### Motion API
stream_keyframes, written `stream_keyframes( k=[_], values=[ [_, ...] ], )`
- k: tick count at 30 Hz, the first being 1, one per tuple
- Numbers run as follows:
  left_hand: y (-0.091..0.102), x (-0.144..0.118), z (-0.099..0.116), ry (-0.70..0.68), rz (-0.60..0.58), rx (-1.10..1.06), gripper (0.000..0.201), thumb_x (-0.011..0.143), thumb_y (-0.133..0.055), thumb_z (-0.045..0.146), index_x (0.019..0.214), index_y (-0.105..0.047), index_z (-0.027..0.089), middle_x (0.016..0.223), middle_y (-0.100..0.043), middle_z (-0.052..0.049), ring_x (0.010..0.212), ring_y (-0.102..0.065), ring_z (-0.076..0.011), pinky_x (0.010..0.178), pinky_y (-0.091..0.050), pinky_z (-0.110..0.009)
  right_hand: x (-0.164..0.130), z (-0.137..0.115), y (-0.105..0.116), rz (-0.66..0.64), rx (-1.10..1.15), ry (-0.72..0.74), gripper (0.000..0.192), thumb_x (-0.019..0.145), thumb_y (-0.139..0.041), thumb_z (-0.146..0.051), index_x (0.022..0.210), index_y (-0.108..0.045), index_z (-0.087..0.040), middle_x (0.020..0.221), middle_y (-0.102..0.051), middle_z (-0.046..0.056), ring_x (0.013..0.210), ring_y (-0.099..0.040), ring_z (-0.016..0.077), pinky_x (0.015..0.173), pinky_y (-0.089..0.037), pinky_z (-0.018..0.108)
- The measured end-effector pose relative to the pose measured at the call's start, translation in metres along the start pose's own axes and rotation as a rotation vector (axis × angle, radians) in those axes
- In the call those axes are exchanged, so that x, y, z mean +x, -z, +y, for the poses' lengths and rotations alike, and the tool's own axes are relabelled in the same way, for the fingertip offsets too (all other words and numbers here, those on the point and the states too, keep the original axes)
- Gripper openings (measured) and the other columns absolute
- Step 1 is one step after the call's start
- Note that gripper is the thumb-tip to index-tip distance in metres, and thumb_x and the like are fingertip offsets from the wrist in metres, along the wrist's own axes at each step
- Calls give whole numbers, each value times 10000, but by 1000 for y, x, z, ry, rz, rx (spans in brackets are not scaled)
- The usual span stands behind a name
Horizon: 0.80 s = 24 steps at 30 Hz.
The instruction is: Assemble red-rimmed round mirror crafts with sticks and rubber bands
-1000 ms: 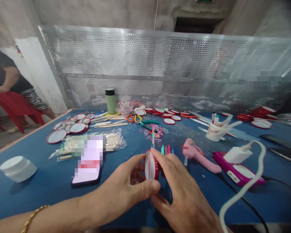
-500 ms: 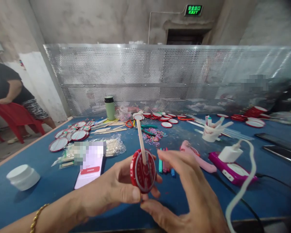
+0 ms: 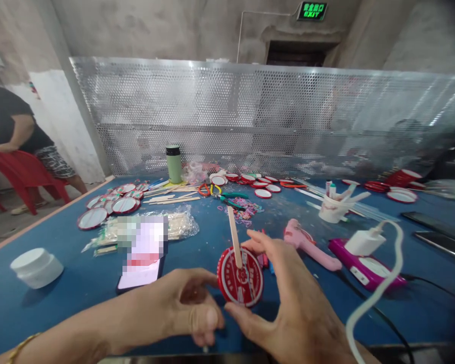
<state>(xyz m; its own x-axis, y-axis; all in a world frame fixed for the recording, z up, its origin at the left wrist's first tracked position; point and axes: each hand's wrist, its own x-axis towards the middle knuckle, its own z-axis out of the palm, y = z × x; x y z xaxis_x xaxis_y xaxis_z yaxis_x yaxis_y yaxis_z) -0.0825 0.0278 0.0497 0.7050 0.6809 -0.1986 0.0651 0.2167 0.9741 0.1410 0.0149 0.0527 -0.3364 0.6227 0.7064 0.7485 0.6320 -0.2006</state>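
Observation:
My right hand (image 3: 299, 313) grips a red round disc (image 3: 242, 280) with white print, thumb under its rim and forefinger over its top. A flat wooden stick (image 3: 234, 232) is stuck to the disc's face and points up and away. The disc hovers just above the blue table (image 3: 72, 298). My left hand (image 3: 185, 308) is curled into a loose fist just left of the disc, apart from it, with nothing visible in it. Coloured markers (image 3: 264, 259) lie behind the disc, mostly hidden.
A phone (image 3: 144, 253), a bag of sticks (image 3: 182, 225) and a white jar (image 3: 36, 267) lie left. A pink glue gun (image 3: 307, 242), magenta device (image 3: 367, 268) with charger cable (image 3: 390, 283) lie right. Behind: more discs (image 3: 109, 207), pliers (image 3: 231, 197), cup (image 3: 331, 207), green bottle (image 3: 173, 163). A person (image 3: 11, 126) stands far left.
The disc passed from my left hand to my right and turned face-on, lower and further right. My left hand let go and closed into a fist.

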Motion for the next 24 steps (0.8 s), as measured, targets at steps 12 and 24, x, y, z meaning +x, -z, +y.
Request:
stream_keyframes(
  k=[12, 24],
  values=[
    [62, -48, 50, -87, 314, 310, 296, 843, -688, 394, 1066, -722, 202, 858, -741, -89, 712, -680, -189, 652, -543, -277, -7, 23, -41, -278, -149, 121, 713, 689, -799, -372, 1284, -512, -103, 1059, -693, 162, 965, -665, 330, 808, -567, 511],
    [93, -50, 74, -287, 555, 554, 348, 883, -576, 386, 1085, -717, 140, 811, -729, -32, 709, -662, -165, 678, -531, -270, -7, 31, -44, -205, -234, 286, 604, 914, -548, -548, 1284, -561, -70, 999, -733, 141, 850, -691, 262, 711, -581, 372]
  ],
)
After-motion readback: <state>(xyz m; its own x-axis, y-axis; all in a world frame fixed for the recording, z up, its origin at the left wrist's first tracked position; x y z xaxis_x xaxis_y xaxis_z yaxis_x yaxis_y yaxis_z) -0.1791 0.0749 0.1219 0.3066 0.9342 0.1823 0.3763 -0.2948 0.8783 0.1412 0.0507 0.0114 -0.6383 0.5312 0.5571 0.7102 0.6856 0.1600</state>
